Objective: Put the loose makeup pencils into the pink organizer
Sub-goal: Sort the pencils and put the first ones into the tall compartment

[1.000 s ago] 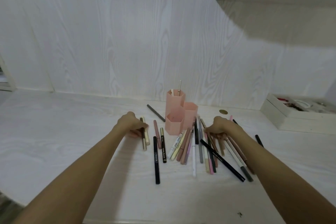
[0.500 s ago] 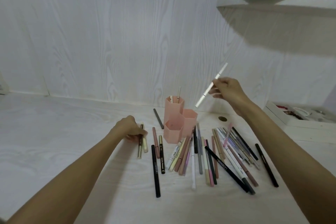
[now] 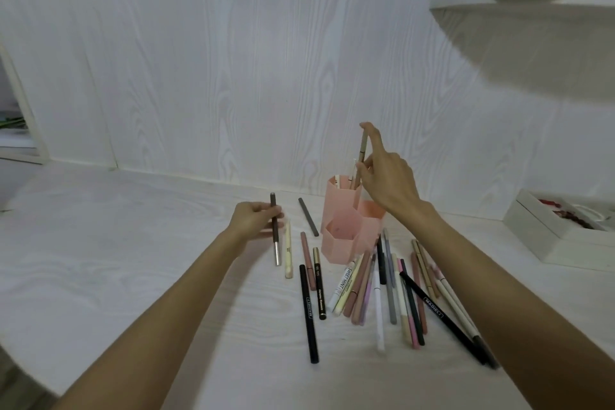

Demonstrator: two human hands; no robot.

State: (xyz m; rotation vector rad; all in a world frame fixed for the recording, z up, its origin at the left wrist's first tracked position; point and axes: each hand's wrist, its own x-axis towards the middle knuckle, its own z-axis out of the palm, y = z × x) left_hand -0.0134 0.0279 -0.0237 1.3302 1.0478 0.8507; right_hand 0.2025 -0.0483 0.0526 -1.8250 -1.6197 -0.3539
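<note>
My right grip (image 3: 382,173) pinches a tan pencil (image 3: 361,156) upright over the tallest cell of the pink organizer (image 3: 346,220) near the worktop's (image 3: 133,260) back edge, my left grip (image 3: 256,220) holds a dark silver-ended pencil (image 3: 275,233), and the loose pencils (image 3: 382,289) lie fanned out in front of the organizer.

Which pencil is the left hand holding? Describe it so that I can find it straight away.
Start at the pink organizer in the middle of the white table and look to its left. There the left hand pinches a dark pencil with a silver lower end. Unlike the loose pencils flat on the table, it stands nearly upright.
</note>
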